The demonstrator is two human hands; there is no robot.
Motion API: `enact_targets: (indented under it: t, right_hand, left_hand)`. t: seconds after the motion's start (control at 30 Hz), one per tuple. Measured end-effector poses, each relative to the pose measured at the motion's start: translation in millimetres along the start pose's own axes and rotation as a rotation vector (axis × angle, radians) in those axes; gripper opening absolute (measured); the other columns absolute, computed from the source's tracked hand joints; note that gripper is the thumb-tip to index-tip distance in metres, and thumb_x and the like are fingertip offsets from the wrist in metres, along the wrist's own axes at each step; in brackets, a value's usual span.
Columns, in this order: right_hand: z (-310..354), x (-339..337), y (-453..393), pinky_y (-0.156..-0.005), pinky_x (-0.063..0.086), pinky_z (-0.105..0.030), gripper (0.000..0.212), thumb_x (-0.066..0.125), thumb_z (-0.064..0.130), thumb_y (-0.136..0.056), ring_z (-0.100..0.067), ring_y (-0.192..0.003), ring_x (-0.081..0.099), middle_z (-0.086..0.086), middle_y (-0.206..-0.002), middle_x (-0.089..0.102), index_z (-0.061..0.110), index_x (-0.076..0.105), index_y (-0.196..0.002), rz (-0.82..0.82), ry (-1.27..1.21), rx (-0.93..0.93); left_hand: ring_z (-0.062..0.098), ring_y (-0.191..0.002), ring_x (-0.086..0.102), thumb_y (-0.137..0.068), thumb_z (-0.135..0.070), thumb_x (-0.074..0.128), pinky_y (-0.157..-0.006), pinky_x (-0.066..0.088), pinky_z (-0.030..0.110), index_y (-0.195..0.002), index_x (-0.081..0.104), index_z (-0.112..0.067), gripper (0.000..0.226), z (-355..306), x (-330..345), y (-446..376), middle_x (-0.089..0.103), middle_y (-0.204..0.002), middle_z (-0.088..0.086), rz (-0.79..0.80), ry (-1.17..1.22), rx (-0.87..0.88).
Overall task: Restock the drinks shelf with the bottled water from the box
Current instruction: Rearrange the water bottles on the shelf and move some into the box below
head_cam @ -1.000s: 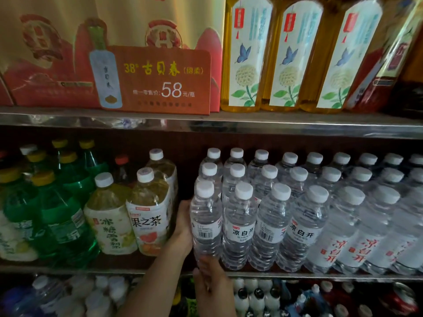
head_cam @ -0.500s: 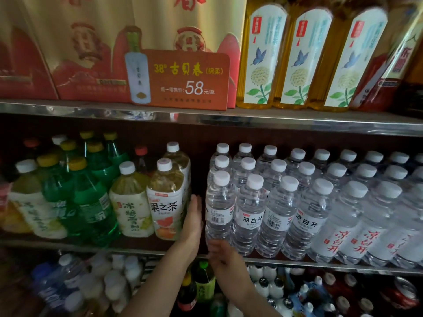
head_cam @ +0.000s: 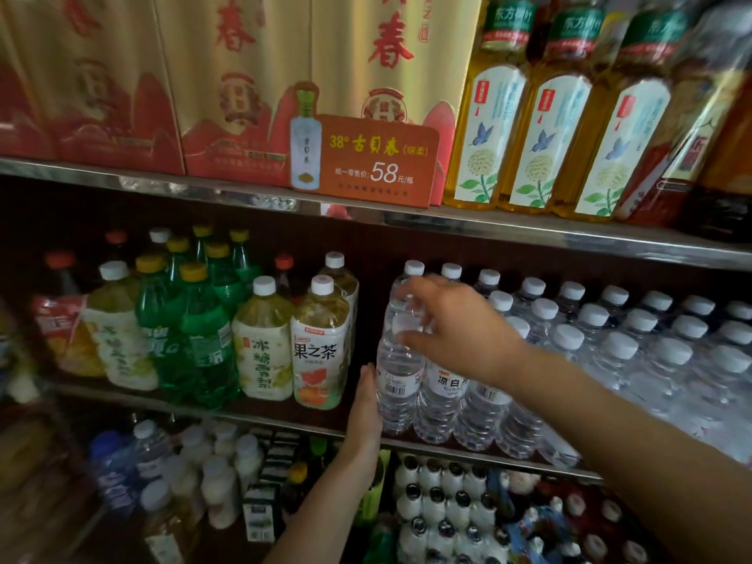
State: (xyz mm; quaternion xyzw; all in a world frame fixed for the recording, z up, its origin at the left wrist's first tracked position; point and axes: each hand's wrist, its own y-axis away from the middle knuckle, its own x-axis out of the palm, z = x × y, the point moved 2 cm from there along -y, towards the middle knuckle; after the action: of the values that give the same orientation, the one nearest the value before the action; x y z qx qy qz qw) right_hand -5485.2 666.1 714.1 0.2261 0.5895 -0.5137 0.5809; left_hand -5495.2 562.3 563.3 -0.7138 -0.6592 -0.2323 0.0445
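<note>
Several clear water bottles with white caps stand in rows on the middle shelf, filling its right half. The front-left water bottle stands at the end of the front row. My left hand lies flat against its left side, fingers straight. My right hand reaches in from the right, over the caps of the front bottles, fingers spread and curled at the neck of that front-left bottle. Whether it grips the bottle I cannot tell. The box is out of view.
Tea bottles and green soda bottles stand left of the water, with a narrow gap between. Above, red and gold cartons, a price sign and tall yellow tea bottles. More drinks crowd the lower shelf.
My right hand rose from below the shelf edge to the tops of the front water bottles. My left hand stayed against the front-left bottle. The camera moved closer and leftward.
</note>
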Motion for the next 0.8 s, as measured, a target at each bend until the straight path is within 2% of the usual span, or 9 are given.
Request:
enact_targets:
  t: [0.07,0.17,0.23,0.33,0.4,0.5,0.57,0.67,0.8]
  right_hand:
    - [-3,0,-21,-0.086,0.049,-0.037,0.044,0.065,0.029,-0.087,-0.020,-0.106,0.056,-0.002,-0.122,0.052,0.026,0.052,-0.129,0.198,0.140,-0.116]
    - [-8,7,-40,-0.090,0.047,-0.035,0.025,0.057,0.021,-0.092,-0.023,-0.111,0.055,-0.006,-0.121,0.058,0.017,0.062,-0.117,0.392,0.303,-0.158]
    - [-12,7,-47,-0.089,0.046,-0.033,0.029,0.061,0.020,-0.090,-0.023,-0.111,0.054,-0.007,-0.121,0.058,0.013,0.060,-0.119,0.423,0.305,-0.113]
    - [-16,6,-52,-0.090,0.049,-0.036,0.033,0.070,0.020,-0.084,-0.023,-0.108,0.054,-0.006,-0.117,0.058,0.011,0.062,-0.115,0.462,0.251,-0.075]
    - [-19,7,-56,-0.082,0.048,-0.034,0.028,0.069,0.029,-0.086,-0.023,-0.101,0.055,-0.009,-0.110,0.059,0.007,0.064,-0.103,0.428,0.266,-0.050]
    - [-22,8,-60,-0.069,0.041,-0.032,0.035,0.063,0.043,-0.087,-0.025,-0.092,0.055,-0.011,-0.101,0.055,0.012,0.051,-0.076,0.345,0.334,0.017]
    - [-24,10,-61,-0.067,0.041,-0.031,0.038,0.062,0.047,-0.086,-0.027,-0.094,0.057,-0.010,-0.101,0.054,0.015,0.048,-0.072,0.301,0.330,0.051]
    - [-26,12,-61,-0.069,0.040,-0.031,0.036,0.061,0.048,-0.086,-0.027,-0.097,0.056,-0.012,-0.105,0.052,0.013,0.054,-0.082,0.288,0.320,0.069]
    - [-27,8,-59,-0.078,0.047,-0.034,0.054,0.065,0.052,-0.083,-0.022,-0.106,0.051,-0.010,-0.111,0.058,0.006,0.062,-0.111,0.332,0.273,0.061]
  left_hand:
    - [0.020,-0.138,0.034,-0.101,-0.044,0.026,-0.101,0.030,0.027,-0.144,0.036,-0.014,0.053,-3,4,7,0.043,-0.143,0.001,-0.002,-0.012,0.032]
    - [0.017,-0.137,0.034,-0.100,-0.037,0.037,-0.102,0.029,0.028,-0.146,0.033,-0.020,0.049,0,2,8,0.041,-0.135,-0.009,-0.061,-0.015,0.109]
    - [0.016,-0.138,0.032,-0.094,-0.033,0.050,-0.109,0.030,0.033,-0.145,0.033,-0.023,0.055,8,-5,7,0.034,-0.147,-0.006,-0.109,-0.173,0.184]
    - [0.009,-0.132,0.036,-0.095,-0.020,0.052,-0.111,0.034,0.038,-0.141,0.039,-0.025,0.049,24,-12,13,0.039,-0.140,-0.009,-0.097,-0.369,0.281]
    - [0.003,-0.131,0.034,-0.094,-0.021,0.055,-0.113,0.034,0.038,-0.145,0.033,-0.028,0.056,29,-12,18,0.037,-0.141,-0.014,-0.051,-0.440,0.306]
    - [0.005,-0.138,0.026,-0.093,-0.017,0.053,-0.116,0.029,0.039,-0.150,0.019,-0.030,0.067,33,-10,16,0.025,-0.149,-0.015,-0.014,-0.548,0.320]
    - [0.005,-0.141,0.020,-0.093,-0.019,0.053,-0.117,0.026,0.040,-0.151,0.013,-0.033,0.072,33,-8,13,0.018,-0.152,-0.017,0.003,-0.597,0.317]
    - [0.005,-0.144,0.014,-0.092,-0.018,0.054,-0.118,0.023,0.041,-0.151,0.007,-0.035,0.077,34,-6,12,0.011,-0.154,-0.020,0.022,-0.635,0.319]
    - [0.003,-0.143,0.016,-0.092,-0.022,0.056,-0.119,0.022,0.039,-0.150,0.008,-0.038,0.077,35,-10,12,0.013,-0.154,-0.022,0.035,-0.635,0.322]
